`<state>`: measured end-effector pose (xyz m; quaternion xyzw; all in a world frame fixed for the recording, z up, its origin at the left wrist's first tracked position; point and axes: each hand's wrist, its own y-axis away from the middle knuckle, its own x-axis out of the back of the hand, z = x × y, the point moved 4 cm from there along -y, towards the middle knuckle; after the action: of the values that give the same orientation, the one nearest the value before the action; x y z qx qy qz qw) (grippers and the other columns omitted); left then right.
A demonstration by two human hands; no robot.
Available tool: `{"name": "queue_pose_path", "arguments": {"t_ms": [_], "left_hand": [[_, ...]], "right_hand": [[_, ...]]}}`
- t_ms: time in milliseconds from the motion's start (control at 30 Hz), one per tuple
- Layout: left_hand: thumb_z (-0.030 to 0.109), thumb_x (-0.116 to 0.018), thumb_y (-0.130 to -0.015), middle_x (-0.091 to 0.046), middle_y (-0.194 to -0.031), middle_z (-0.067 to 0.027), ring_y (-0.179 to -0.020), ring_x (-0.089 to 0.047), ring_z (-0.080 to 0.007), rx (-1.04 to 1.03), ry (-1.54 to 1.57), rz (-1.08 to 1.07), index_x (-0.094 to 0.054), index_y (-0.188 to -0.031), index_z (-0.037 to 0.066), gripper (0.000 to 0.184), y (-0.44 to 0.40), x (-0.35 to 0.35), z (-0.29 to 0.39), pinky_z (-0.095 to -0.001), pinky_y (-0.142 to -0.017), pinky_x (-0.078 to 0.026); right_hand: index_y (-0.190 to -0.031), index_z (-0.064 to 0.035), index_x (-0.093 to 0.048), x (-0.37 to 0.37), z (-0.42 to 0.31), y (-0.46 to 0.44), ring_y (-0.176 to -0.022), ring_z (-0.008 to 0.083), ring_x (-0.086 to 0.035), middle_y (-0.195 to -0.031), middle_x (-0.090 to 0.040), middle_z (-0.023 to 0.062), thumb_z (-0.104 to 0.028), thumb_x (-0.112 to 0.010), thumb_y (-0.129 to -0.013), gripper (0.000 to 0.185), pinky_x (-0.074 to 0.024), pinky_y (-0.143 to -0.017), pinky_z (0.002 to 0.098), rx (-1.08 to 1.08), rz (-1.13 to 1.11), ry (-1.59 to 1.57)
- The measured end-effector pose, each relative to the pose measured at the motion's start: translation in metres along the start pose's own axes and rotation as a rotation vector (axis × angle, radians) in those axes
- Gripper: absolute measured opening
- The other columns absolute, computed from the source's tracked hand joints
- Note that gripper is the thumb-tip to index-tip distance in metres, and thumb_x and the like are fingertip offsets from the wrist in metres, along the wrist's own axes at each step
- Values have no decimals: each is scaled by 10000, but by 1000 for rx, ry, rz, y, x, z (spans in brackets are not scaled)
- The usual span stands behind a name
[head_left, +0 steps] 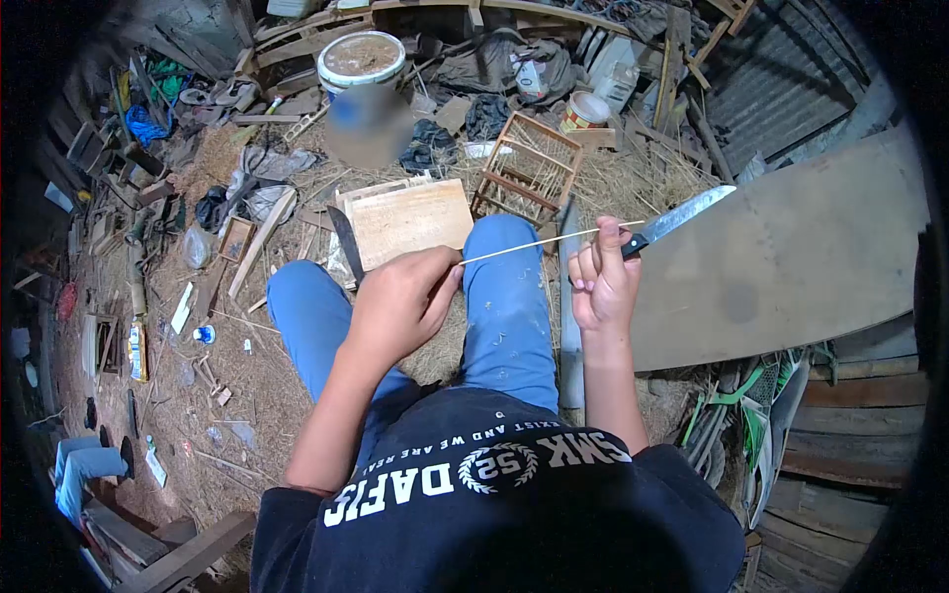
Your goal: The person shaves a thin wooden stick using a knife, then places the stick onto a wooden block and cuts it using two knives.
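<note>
Between my two hands stretches a thin pale stick (534,243), slanting up to the right above my knee. My left hand (407,296) is closed, pinching the stick's left end between thumb and fingers. My right hand (605,277) is closed around the black handle of a knife (687,215), its blade pointing up and right. The stick's right end passes at the right hand's fingertips, close to the knife. Beyond my knees lies a light wooden board (410,222), with a dark curved blade (346,243) by its left edge.
A small wooden slatted frame (527,168) stands beyond the board. A white bucket (362,61) and a smaller tub (586,111) are farther back. A large flat panel (781,267) is at my right. Wood scraps and shavings cover the floor (198,395).
</note>
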<state>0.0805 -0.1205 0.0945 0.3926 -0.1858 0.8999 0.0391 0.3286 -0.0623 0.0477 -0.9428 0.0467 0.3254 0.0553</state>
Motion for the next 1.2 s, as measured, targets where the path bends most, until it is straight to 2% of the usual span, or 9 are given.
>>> {"name": "queue_pose_path", "arguments": {"t_ms": [233,367,400,533,567,600,767,867,1200], "left_hand": [[95,-595,-1001,-697,-917,-198,-868,-693,-395,30,234,-54,-648,-1053,7,115,19,-58,-23,-423,-755,-539],[139,-587,-1002,-706,-912,-217,-818,-687,-412,155,332,-63,-656,-1019,12,144,36,-100,-49,-463,-708,-531],[140,-587,-1004,-701,-893,-218,-795,-684,-410,206,354,-94,-657,-1016,12,146,42,-112,-55,-459,-690,-528],[167,-584,-1015,-638,-754,-235,-654,-641,-409,249,427,-83,-651,-979,16,169,60,-147,-64,-475,-607,-484],[174,-582,-1017,-613,-711,-239,-617,-623,-410,294,429,-108,-646,-964,18,177,64,-153,-66,-486,-587,-466],[159,-561,-1039,-638,-819,-231,-687,-627,-321,356,405,-213,-635,-998,-14,192,68,-159,-68,-398,-644,-476],[145,-566,-1027,-616,-754,-228,-606,-597,-346,362,412,-196,-639,-975,-11,180,77,-168,-67,-420,-591,-456],[144,-582,-1015,-606,-735,-231,-590,-590,-370,289,413,-96,-642,-953,-7,175,78,-169,-69,-429,-574,-453],[162,-634,-986,-621,-767,-234,-602,-603,-360,347,407,-89,-655,-966,7,158,78,-165,-71,-422,-584,-463]], "right_hand": [[-1107,-80,-674,41,8,5,-434,35,-299,-571,-341,-89,-261,-656,-1046,191,-281,-409,236,-84,103,206],[-1231,-53,-594,62,6,17,-450,29,-303,-604,-333,-72,-374,-525,-1102,353,-283,-405,231,-157,136,323],[-1258,-65,-568,71,9,22,-449,35,-300,-605,-346,-64,-431,-466,-1111,407,-276,-406,225,-174,122,431],[-1292,-95,-490,102,34,45,-522,37,-383,-662,-428,-63,-451,-510,-1088,411,-294,-455,225,-347,149,761],[-1263,-99,-521,121,47,47,-567,41,-409,-674,-446,-60,-447,-521,-1083,392,-317,-491,238,-301,123,874],[-1178,-87,-567,131,55,51,-585,47,-428,-685,-465,-60,-454,-528,-1079,381,-338,-507,254,-316,75,896],[-921,-42,-665,136,71,74,-597,149,-560,-685,-599,31,-455,-547,-1063,452,-423,-553,346,-288,-121,1105],[-995,-35,-713,101,58,77,-707,415,-680,-739,-656,242,-451,-558,-1037,446,-495,-625,462,-317,-219,1481],[-872,-81,-699,82,69,78,-697,387,-706,-711,-697,168,-523,-594,-989,469,-542,-617,501,-160,-469,1814]]}}
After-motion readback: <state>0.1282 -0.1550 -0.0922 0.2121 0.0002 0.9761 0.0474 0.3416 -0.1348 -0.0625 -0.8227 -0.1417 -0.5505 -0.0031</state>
